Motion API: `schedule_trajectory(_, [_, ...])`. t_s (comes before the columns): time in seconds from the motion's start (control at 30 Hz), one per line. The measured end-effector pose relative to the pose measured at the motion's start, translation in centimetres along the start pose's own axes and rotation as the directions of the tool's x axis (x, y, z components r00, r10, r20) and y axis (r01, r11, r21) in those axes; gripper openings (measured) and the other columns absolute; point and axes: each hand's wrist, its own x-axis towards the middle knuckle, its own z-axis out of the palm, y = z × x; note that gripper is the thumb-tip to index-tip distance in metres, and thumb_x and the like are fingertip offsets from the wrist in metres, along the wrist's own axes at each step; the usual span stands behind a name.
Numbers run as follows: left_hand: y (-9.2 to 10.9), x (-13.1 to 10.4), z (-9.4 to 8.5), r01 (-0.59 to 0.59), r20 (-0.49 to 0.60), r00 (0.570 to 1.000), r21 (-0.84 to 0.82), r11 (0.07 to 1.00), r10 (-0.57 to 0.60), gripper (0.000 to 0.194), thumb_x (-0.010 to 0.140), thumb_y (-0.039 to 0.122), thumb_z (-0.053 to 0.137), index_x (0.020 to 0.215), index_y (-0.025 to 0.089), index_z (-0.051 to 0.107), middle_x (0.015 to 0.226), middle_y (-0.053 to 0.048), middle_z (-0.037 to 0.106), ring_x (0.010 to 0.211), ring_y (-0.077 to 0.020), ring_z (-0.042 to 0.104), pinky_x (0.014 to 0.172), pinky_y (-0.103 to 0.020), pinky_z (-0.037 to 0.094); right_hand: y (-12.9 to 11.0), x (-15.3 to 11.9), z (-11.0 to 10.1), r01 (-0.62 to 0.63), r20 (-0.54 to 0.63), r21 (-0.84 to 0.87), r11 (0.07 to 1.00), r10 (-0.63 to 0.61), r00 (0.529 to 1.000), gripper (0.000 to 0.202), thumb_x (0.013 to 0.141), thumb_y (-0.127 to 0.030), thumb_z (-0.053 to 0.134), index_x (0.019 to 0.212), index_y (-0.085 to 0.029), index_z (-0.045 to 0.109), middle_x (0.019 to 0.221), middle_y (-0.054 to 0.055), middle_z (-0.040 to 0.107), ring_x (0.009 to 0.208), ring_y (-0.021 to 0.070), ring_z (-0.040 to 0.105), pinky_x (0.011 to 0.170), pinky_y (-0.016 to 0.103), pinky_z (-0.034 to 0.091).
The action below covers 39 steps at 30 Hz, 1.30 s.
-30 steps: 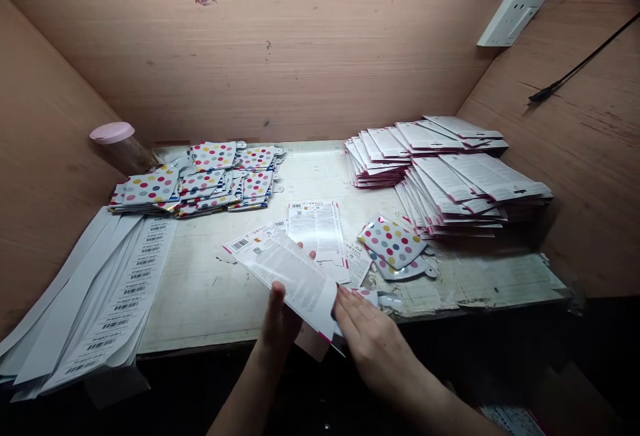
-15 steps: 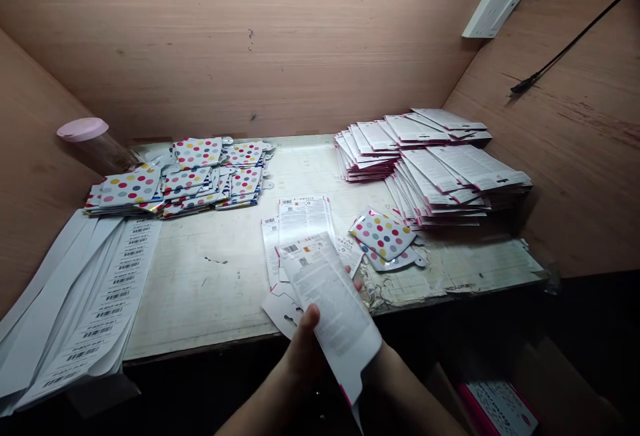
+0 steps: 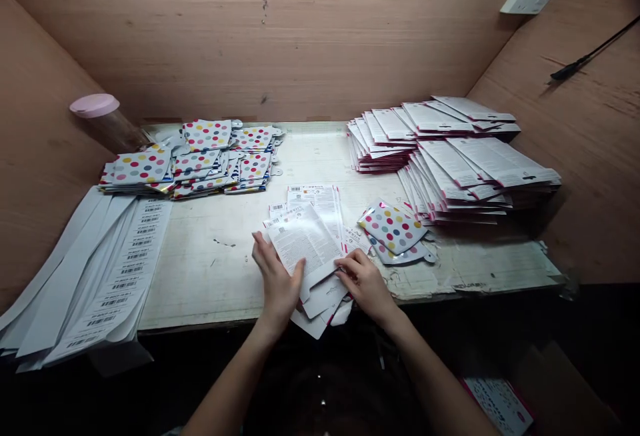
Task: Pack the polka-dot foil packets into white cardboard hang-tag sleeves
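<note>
A flat white cardboard packet (image 3: 306, 244) with fine print lies tilted over several similar packets near the table's front edge. My left hand (image 3: 277, 275) grips its left side, thumb on top and fingers along the outer edge. At the lower right corner, my right hand (image 3: 364, 283) pinches the same packet between thumb and fingers. Beneath it, more printed packets (image 3: 327, 199) stick out at the back and front. Just right of my right hand are polka-dot pouches (image 3: 393, 228), one partly over another.
Polka-dot pouches (image 3: 200, 163) are piled at back left beside a pink-lidded bottle (image 3: 107, 119). Sheets of barcode labels (image 3: 120, 276) overhang the left front edge. White packets (image 3: 480, 163) stand in stacks at back right. Below the table is a patterned box (image 3: 500, 406).
The packet, held up over the table edge before, now lies lower on the other packets. My left hand has moved to its left side, my right hand to its lower right corner.
</note>
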Motion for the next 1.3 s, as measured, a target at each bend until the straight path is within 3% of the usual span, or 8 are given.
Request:
schedule_trajectory(0.1, [-0.7, -1.8, -0.9, -0.370, 0.279, 0.921, 0.419, 0.829, 0.270, 0.054, 0.079, 0.032, 0.069, 0.131, 0.027, 0.054, 0.146, -0.011, 0.042, 0.142, -0.0376, 0.024, 0.114, -0.060, 0.018, 1.0, -0.1, 2.1, 0.000, -0.091, 0.005, 1.000, 0.000, 0.996, 0.016, 0.091, -0.026, 0.053, 0.098, -0.020, 0.066, 0.087, 0.005, 0.054, 0.080, 0.0191, 0.058, 0.075, 0.034, 0.052])
schedule_trajectory(0.17, [-1.4, -2.9, -1.8, -0.501, 0.523, 0.819, 0.450, 0.739, 0.237, 0.049, 0.079, 0.039, 0.069, 0.126, 0.028, 0.059, 0.140, -0.011, 0.050, 0.138, -0.0388, 0.031, 0.112, -0.061, 0.024, 1.2, -0.2, 2.2, 0.022, -0.100, 0.014, 1.000, -0.021, 0.995, 0.016, 0.092, -0.027, 0.052, 0.093, -0.020, 0.066, 0.084, 0.004, 0.053, 0.076, 0.0179, 0.057, 0.073, 0.032, 0.051])
schedule_trajectory(0.23, [-2.2, -3.5, -2.4, -0.548, 0.613, 0.765, 0.458, 0.700, 0.198, 0.062, 0.078, 0.046, 0.068, 0.134, 0.027, 0.053, 0.145, -0.013, 0.047, 0.139, -0.0402, 0.030, 0.110, -0.062, 0.027, 1.4, -0.1, 1.9, 0.055, -0.072, 0.009, 0.998, -0.054, 0.996, 0.017, 0.093, -0.027, 0.051, 0.088, -0.021, 0.067, 0.080, 0.003, 0.052, 0.074, 0.0173, 0.055, 0.071, 0.031, 0.049])
schedule_trajectory(0.8, [-4.1, -3.5, -2.5, -0.566, 0.598, 0.761, 0.425, 0.707, 0.251, 0.068, 0.078, 0.045, 0.069, 0.141, 0.031, 0.046, 0.148, -0.010, 0.044, 0.139, -0.0393, 0.032, 0.112, -0.060, 0.025, 2.1, 1.6, 2.5, 0.226, 0.114, -0.338, 0.914, -0.199, 0.973, 0.014, 0.095, -0.019, 0.049, 0.084, -0.017, 0.058, 0.086, 0.003, 0.060, 0.086, 0.0189, 0.052, 0.082, 0.037, 0.029])
schedule_trajectory(1.0, [-3.5, -3.6, -2.4, -0.657, 0.618, 0.730, 0.519, 0.546, 0.292, 0.082, 0.083, 0.049, 0.063, 0.149, 0.015, 0.029, 0.145, -0.016, 0.047, 0.140, -0.0347, 0.033, 0.111, -0.055, 0.034, 0.5, -1.1, 1.2, 0.320, 0.265, -0.334, 0.886, -0.238, 0.935, 0.013, 0.094, -0.014, 0.045, 0.087, -0.017, 0.055, 0.089, 0.005, 0.058, 0.088, 0.0203, 0.051, 0.082, 0.036, 0.030])
schedule_trajectory(1.1, [-3.2, -3.2, -3.0, -0.767, 0.679, 0.634, 0.492, 0.411, 0.371, 0.073, 0.085, 0.051, 0.060, 0.141, 0.008, 0.040, 0.140, -0.020, 0.051, 0.138, -0.0371, 0.035, 0.106, -0.056, 0.040, -0.1, -5.7, -1.7, 0.405, 0.440, -0.376, 0.834, -0.224, 0.870, 0.013, 0.090, -0.010, 0.046, 0.087, -0.019, 0.055, 0.089, 0.004, 0.059, 0.084, 0.0202, 0.053, 0.080, 0.036, 0.035])
schedule_trajectory(1.23, [-3.2, -2.4, -3.8, -0.923, 0.740, 0.384, 0.289, 0.255, 0.552, 0.043, 0.087, 0.035, 0.062, 0.121, 0.008, 0.058, 0.121, -0.017, 0.066, 0.125, -0.0357, 0.052, 0.102, -0.059, 0.044, -0.6, -8.3, -5.0, 0.315, 0.353, -0.553, 0.771, -0.126, 0.927, 0.015, 0.085, -0.010, 0.048, 0.090, -0.019, 0.059, 0.082, 0.007, 0.061, 0.076, 0.0232, 0.055, 0.068, 0.036, 0.042])
schedule_trajectory(1.3, [-3.2, -2.3, -4.0, -0.929, 0.721, 0.366, 0.246, 0.277, 0.589, 0.032, 0.088, 0.021, 0.062, 0.116, 0.008, 0.059, 0.112, -0.015, 0.070, 0.116, -0.0298, 0.060, 0.101, -0.052, 0.048, -1.0, -6.7, -4.9, 0.323, 0.385, -0.483, 0.814, -0.134, 0.913, 0.016, 0.088, -0.016, 0.052, 0.100, -0.019, 0.061, 0.090, 0.009, 0.062, 0.082, 0.0236, 0.056, 0.070, 0.035, 0.046])
